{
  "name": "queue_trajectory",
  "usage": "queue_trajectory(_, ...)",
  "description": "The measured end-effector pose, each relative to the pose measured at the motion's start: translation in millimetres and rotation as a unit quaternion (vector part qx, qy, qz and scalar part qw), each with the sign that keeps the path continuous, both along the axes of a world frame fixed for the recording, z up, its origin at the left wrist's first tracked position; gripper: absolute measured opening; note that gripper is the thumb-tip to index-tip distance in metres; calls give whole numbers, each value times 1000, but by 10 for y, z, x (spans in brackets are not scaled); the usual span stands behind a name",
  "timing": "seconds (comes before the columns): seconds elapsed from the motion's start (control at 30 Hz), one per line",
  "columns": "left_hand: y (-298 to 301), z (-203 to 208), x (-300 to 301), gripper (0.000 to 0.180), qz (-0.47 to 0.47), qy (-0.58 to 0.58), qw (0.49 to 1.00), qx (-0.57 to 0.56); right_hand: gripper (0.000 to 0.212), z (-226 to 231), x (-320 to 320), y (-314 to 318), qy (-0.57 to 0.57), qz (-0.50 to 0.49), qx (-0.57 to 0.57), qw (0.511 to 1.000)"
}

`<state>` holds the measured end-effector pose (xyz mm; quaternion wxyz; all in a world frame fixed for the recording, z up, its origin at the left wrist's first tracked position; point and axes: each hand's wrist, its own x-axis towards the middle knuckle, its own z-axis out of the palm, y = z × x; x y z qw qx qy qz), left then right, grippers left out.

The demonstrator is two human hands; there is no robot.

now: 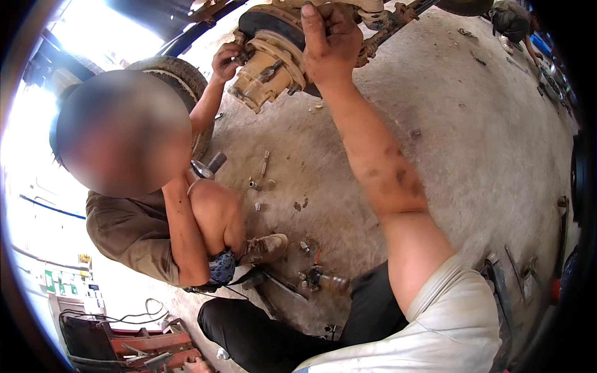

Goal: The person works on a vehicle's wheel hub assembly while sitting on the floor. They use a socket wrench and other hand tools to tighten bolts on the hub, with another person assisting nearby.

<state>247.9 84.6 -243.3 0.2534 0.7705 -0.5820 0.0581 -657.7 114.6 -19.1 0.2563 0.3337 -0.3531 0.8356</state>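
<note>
My right hand (pixel 334 46) is raised to the right edge of a dark brake disc (pixel 273 22), thumb up and fingers curled in. Whatever its fingers grip is hidden. A tan, dirty wheel hub (pixel 267 71) sticks out in front of the disc. At the hub's left side is the hand (pixel 227 61) of a person crouching across from me. Low on the left, a bit of a hand (pixel 198 365), apparently my left, shows at the picture's edge beside a red metal tool box (pixel 152 345). Most of its fingers are out of sight.
A tyre (pixel 177 74) stands behind the crouching person (pixel 137 230). Sockets (pixel 254 185) and an extension bar (pixel 265 163) lie on the concrete floor. By my knees rests a power tool (pixel 323 280). Long metal parts (pixel 516 273) lie at right; another person (pixel 513 25) is at far right.
</note>
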Motion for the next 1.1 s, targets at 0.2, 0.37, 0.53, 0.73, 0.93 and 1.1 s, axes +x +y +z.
queue_trajectory(0.2,-67,1241,-1621,23,-306,15,951,-31,39,179,9,160,38,-80,0,996)
queue_trajectory(0.37,49,1886,-3655,22,-507,-135,846,-95,37,216,-5,154,48,-49,-30,997)
queue_trajectory(0.53,7,2184,-5520,32,-652,-144,742,-53,35,359,39,256,23,-86,-33,995)
queue_trajectory(0.73,-524,2168,-7235,65,-668,-166,712,-140,31,691,254,474,-2,1,-86,996)
queue_trajectory(0.93,-878,2028,-8131,69,-635,-196,699,-265,32,810,206,622,34,-48,-120,991)
queue_trajectory(1.1,-1025,2049,-8191,64,-602,-219,737,-215,35,809,232,685,-7,-25,-111,994)
